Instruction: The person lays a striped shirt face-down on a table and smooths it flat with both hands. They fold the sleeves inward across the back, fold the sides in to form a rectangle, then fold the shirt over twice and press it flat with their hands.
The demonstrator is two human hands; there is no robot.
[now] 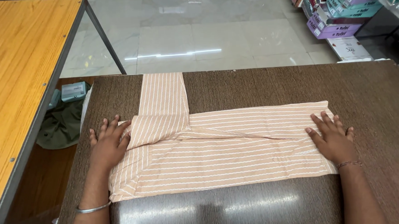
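From the head camera we see our left hand [109, 145] lying flat, fingers spread, pressing the left end of a peach cotton garment with thin white stripes [219, 147], which is folded into a long band across the dark brown wood-grain table [261, 84]. Our right hand [333, 137] lies flat and open too, palm down on the garment's right end. Neither hand grips anything; both only press. One narrow striped part, probably a sleeve, runs away from us just beyond the left hand, up to the far table edge.

We judge that the folded layers between our hands could slip or bunch, since the tabletop looks glossy and the diagonal fold in the middle is held by nothing. That far-reaching part could also drag the fold askew if it catches on the table edge.

Far beyond the right hand, stacked flat boxes in purple and teal [338, 12] fill a shelf, with a white box [349, 47] on the floor below. Left of the left hand, under an orange wooden table [13, 66], lies a small pale teal box [74, 90] beside a dark green cloth [63, 124].
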